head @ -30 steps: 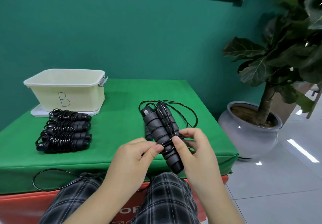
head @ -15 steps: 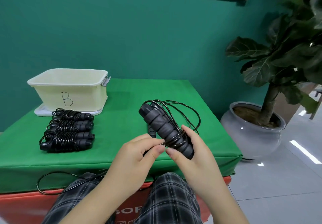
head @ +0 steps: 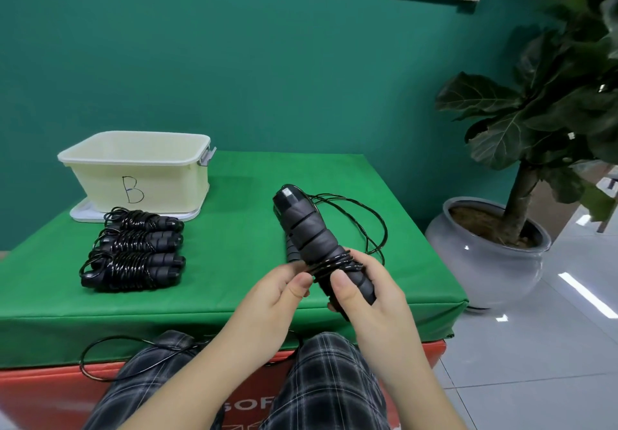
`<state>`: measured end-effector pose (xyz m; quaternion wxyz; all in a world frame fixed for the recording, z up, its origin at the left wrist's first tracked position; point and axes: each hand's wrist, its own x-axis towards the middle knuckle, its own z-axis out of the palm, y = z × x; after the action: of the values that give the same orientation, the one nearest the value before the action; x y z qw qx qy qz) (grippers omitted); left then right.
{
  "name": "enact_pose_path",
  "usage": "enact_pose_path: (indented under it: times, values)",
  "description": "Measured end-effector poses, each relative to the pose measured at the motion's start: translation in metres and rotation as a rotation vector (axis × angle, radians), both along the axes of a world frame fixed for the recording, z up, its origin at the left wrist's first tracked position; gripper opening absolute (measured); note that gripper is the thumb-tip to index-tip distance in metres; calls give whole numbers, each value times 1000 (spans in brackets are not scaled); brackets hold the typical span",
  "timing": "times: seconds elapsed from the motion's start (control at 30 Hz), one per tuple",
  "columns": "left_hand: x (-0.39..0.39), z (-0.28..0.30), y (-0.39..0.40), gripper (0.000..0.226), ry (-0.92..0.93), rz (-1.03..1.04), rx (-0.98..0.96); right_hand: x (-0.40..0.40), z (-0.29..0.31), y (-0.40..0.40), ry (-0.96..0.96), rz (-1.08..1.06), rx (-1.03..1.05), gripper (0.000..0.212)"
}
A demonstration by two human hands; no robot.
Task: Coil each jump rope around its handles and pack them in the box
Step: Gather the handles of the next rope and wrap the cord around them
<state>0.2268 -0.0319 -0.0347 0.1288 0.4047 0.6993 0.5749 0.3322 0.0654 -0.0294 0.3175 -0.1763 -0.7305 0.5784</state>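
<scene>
Mid-coil, above the near edge of the green cloth-covered tabletop [head: 234, 229]. Right hand [head: 371, 299] wrapped around the lower end of the paired black foam-grip handles [head: 311, 232], fingers clamped on them, thumb pressing just below the first few turns of thin black cord [head: 334, 264]. Left hand [head: 274, 299] pinching the cord beside those turns, fingers together on it. Much cord unwound: loose loops [head: 371, 225] fanned out to the right of the handles, another slack loop [head: 110, 359] hanging below the tabletop's front edge across the plaid-trousered lap.

Risks, as judged from here: slack in the pinch letting the few turns spring open and slide off the smooth end; the hanging loop snagging on a knee or the tabletop's edge and jerking the wrap loose; the fanned loops crossing and knotting.

Three coiled black ropes [head: 133, 256] lying in a row before the cream plastic box marked "B" [head: 140, 165], not visibly packed yet.
</scene>
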Motion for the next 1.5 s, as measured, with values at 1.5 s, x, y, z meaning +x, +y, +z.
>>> enact_pose_path:
  times: [1.5]
  values:
    - [10,15,-11,15,254,129,-111,-6,-17,11,-125,-283,609,65]
